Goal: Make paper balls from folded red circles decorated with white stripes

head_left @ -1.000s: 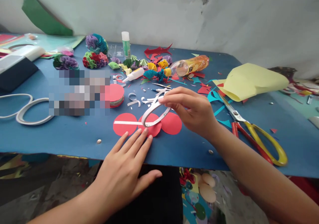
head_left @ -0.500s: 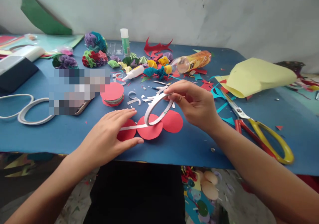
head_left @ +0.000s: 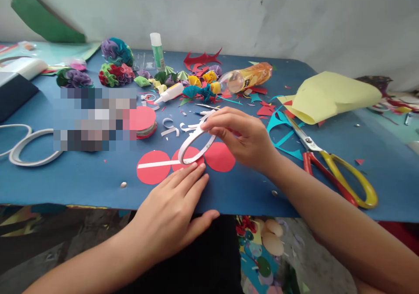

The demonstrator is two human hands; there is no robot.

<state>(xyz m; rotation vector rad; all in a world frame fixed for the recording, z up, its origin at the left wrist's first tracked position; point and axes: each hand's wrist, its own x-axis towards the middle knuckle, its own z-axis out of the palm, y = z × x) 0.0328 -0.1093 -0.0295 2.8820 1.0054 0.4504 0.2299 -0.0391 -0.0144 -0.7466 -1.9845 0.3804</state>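
Three red paper circles lie in a row near the table's front edge: a left one (head_left: 153, 176), a middle one partly covered, and a right one (head_left: 220, 157). A strip of white tape (head_left: 155, 165) runs across the left circle onto the middle one, still joined to its roll. My right hand (head_left: 240, 132) pinches that roll of double-sided tape (head_left: 190, 143), tilted up over the middle circle. My left hand (head_left: 180, 202) lies with fingers stretched out, its fingertips on the middle circle below the tape.
Large scissors (head_left: 314, 148) with red and yellow handles lie to the right. A stack of paper circles (head_left: 141, 121), curled white scraps (head_left: 170, 130), a glue stick (head_left: 157, 52), a bottle (head_left: 250, 78) and rolled yellow paper (head_left: 334, 95) lie around. More tape rolls (head_left: 34, 148) are at left.
My left hand has slid right from the left circle to the middle one, uncovering the left circle and its tape. My right hand still holds the roll; the view has shifted slightly.
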